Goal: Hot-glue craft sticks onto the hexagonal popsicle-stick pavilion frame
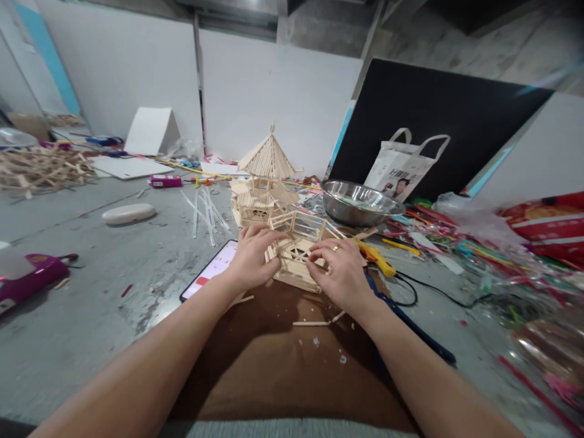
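A small open frame of wooden sticks (298,243) rests on a brown board (278,359) in front of me. My left hand (252,255) grips its left side with curled fingers. My right hand (341,267), with a ring on one finger, holds its right side, fingers bent onto the sticks. Behind the frame stands a finished stick pavilion (266,176) with a pointed roof. A loose stick (311,323) lies on the board near my right wrist.
A phone (210,267) with a lit screen lies left of my hands. A yellow glue gun (378,258) with a black cord sits to the right. A metal bowl (360,204), a tote bag (404,161), coloured straws (460,243) and a stick pile (41,167) surround the area.
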The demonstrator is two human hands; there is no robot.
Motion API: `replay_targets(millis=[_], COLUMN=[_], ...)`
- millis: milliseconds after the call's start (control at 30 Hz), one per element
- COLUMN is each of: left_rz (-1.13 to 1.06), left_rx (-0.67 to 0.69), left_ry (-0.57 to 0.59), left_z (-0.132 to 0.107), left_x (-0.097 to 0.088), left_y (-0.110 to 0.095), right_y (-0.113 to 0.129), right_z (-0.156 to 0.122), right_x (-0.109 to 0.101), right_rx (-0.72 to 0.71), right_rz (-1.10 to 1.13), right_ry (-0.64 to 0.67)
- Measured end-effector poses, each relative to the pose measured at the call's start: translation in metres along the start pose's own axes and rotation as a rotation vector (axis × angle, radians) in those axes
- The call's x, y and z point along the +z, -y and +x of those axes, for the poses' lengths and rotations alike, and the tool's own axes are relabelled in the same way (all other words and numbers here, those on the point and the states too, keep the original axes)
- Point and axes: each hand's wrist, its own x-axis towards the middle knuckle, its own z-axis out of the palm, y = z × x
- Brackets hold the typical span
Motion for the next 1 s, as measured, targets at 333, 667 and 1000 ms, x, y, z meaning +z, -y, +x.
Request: replay_targets(millis=[333, 667, 1000], left_rz=[0.013, 0.024, 0.014], left_rx=[0.0, 0.011, 0.017], left_ry=[0.049, 0.033, 0.04], left_z=[0.0001, 0.0003, 0.0002], left_x=[0.0014, 0.0031, 0.0024], left_y=[-0.0008, -0.0008, -0.0013], right_y=[-0.0032, -0.0024, -0.0028], right_z=[0.0001, 0.0012, 0.001], right_x=[0.0057, 0.0075, 0.0076], right_rx=[-0.007, -0.015, -0.016], right_rz=[-0.006, -0.025, -0.046], right_ry=[0.018, 0.03, 0.028])
